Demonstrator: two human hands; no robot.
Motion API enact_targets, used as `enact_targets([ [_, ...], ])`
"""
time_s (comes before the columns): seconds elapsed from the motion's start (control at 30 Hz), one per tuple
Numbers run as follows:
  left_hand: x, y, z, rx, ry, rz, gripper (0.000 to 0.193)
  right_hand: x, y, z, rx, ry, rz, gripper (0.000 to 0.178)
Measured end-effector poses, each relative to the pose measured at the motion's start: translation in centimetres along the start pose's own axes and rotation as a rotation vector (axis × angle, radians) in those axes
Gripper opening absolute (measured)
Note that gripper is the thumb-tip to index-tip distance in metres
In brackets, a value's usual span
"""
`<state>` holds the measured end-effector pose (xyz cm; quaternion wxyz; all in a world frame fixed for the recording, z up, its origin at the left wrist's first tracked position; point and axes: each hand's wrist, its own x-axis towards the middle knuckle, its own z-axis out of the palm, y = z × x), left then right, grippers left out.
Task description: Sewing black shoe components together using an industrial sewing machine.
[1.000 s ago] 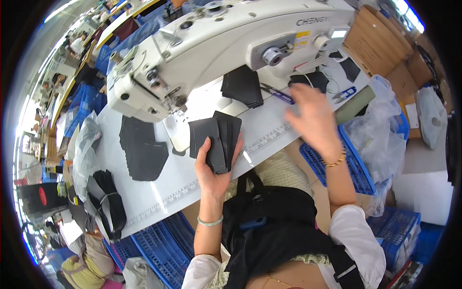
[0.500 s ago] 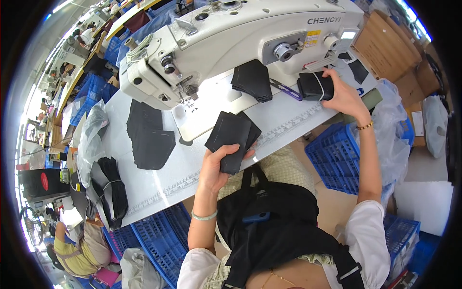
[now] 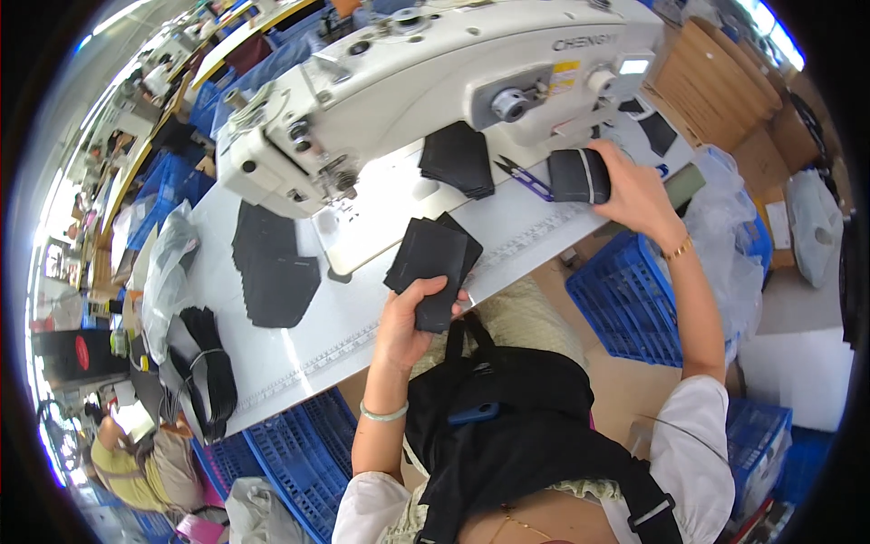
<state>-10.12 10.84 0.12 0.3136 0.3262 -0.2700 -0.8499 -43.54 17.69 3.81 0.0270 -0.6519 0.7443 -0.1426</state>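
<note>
My left hand (image 3: 403, 326) is closed around a small fanned stack of black flat cut pieces (image 3: 433, 258), thumb on top, above the table's front edge. At the right, my right hand (image 3: 639, 195) grips a thick bundle of black pieces (image 3: 571, 177) bound with a pale band; some of its fingers are hidden. Purple-handled thread snips (image 3: 530, 181) lie just left of that bundle, blades apart. Another black stack (image 3: 458, 161) rests on the bed of a white sewing machine (image 3: 399, 91). Farther left, more black pieces (image 3: 276, 272) lie spread in overlapping rows.
Tied black strips (image 3: 208, 372) and a clear plastic bag (image 3: 169, 272) sit at the table's left end. Blue crates (image 3: 625, 299) stand below the table, with cardboard boxes (image 3: 720, 82) at the far right. A person (image 3: 149, 462) sits at lower left.
My right hand has tilted the banded bundle, so more of its broad face shows. My left hand keeps its hold on the pieces. The whole view has shifted slightly.
</note>
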Motion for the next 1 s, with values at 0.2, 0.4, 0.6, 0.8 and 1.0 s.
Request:
enact_targets([
  [0.2, -0.4, -1.0, 1.0, 0.031, -0.017, 0.047, 0.025, -3.4, -9.0, -2.8, 0.563, 0.115, 0.064, 0.082],
  [0.4, 0.4, -3.8, 1.3, 0.573, 0.139, 0.669, 0.048, -2.6, -17.3, 3.1, 1.007, 0.002, 0.078, 0.090],
  [0.6, 0.2, -3.7, -1.3, 0.723, 0.131, 0.903, 0.073, -2.6, -19.9, 3.7, 1.347, -0.264, 0.109, 0.094],
  [0.8, 0.9, -3.9, -3.3, 0.828, 0.085, 1.134, 0.126, -1.3, -19.9, 4.0, 1.209, -0.310, 0.103, 0.093],
  [1.0, -0.5, -1.3, -2.4, 0.557, -0.014, 0.822, 0.128, 0.1, -17.8, 3.6, 1.425, -0.755, 0.084, 0.091],
])
